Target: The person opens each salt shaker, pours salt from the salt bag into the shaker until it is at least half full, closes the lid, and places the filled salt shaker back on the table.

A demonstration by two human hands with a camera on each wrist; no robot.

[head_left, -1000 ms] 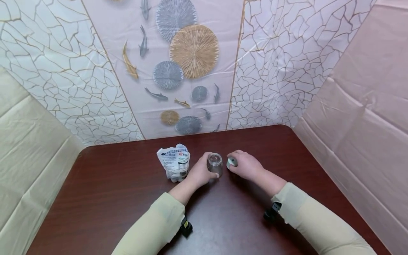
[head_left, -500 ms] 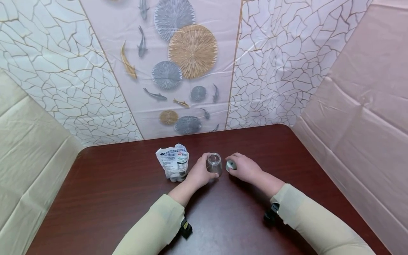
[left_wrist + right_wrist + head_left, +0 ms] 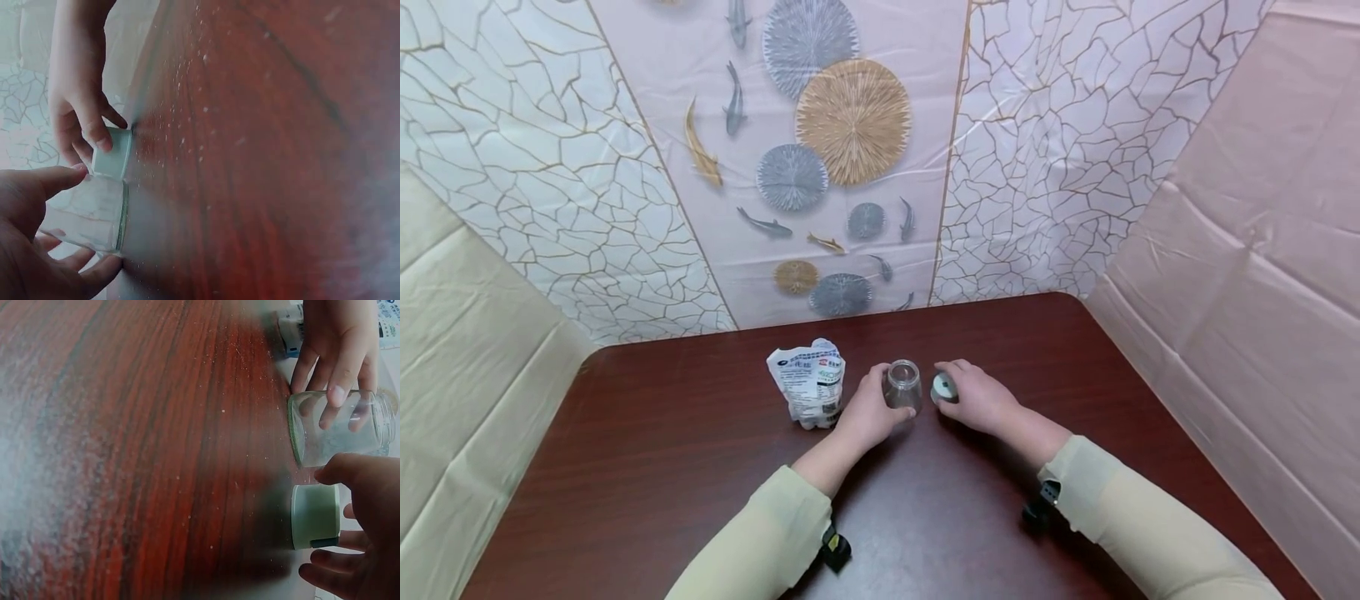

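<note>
A clear glass jar [image 3: 903, 388] stands upright and uncapped on the table. My left hand [image 3: 868, 407] holds it from the left, thumb on the near side and fingers round the far side. Just right of the jar is a short pale-green lid [image 3: 315, 515] with a lighter top and a dark spot in its middle. My right hand [image 3: 981, 397] arches around this lid. In the right wrist view its thumb and fingers lie on either side of the lid, with small gaps showing.
A crumpled white pouch with blue print [image 3: 811, 385] stands left of the jar, close to my left hand. The dark red-brown table [image 3: 685, 467] reaches back to a patterned cloth wall [image 3: 842, 242], with plain cloth at both sides.
My right fingers have loosened around the lid, and more of its top shows now. The left hand stays at the jar, which has barely moved.
</note>
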